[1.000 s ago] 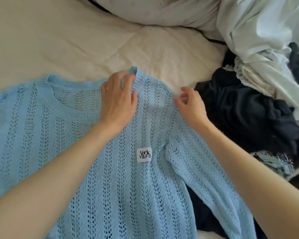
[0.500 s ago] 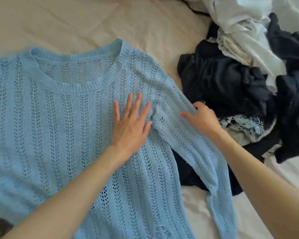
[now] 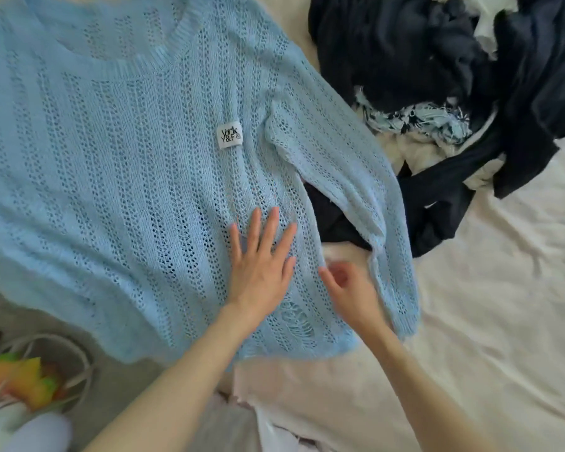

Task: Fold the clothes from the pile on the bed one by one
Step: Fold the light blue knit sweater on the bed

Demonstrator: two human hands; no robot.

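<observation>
The light blue knit sweater (image 3: 137, 177) lies spread flat on the bed (image 3: 503, 305), neckline away from the person, its white label (image 3: 229, 134) facing up. The left hand (image 3: 260, 265) presses flat on the lower body panel, fingers straight and spread. The right hand (image 3: 349, 285), blurred, sits at the side seam with fingers loosely curled; whether it pinches fabric cannot be determined. The sleeve (image 3: 356, 190) overlaps a pile of dark and white clothes (image 3: 437, 76).

Lt-blue open-knit sweater (image 3: 128, 177) spread flat on bed, white label up; dark/white clothes pile (image 3: 454, 76) just beside sleeve.
</observation>
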